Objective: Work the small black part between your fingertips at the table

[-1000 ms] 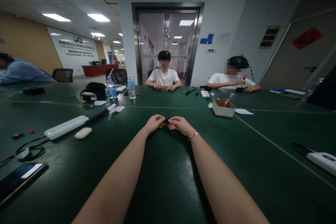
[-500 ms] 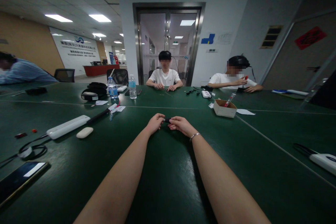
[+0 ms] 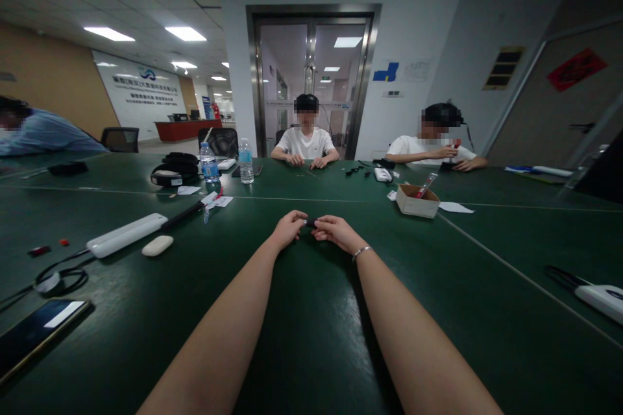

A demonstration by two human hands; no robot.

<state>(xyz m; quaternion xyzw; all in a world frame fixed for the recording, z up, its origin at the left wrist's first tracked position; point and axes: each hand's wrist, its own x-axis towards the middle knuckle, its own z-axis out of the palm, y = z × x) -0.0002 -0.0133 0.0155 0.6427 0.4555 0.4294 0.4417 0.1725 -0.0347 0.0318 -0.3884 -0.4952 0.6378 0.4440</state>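
On the left, a phone (image 3: 41, 334) lies flat on the green table (image 3: 311, 324). Next comes a long white bar (image 3: 127, 235), with a smooth white oval thing (image 3: 157, 246) just beside it. In the middle, the left hand (image 3: 287, 231) pinches the left end of a small dark thing (image 3: 310, 223) with its fingertips. The small dark thing sits right between the two hands, and its long way goes from side to side. It is too small to see well, so I can't tell what it is, but its left tip looks shiny. The right hand (image 3: 337, 232) pinches the right end. Both hands look about as near to it. Farther right, past the hands, is an open box (image 3: 417, 204) with a clear and red thing poking out.
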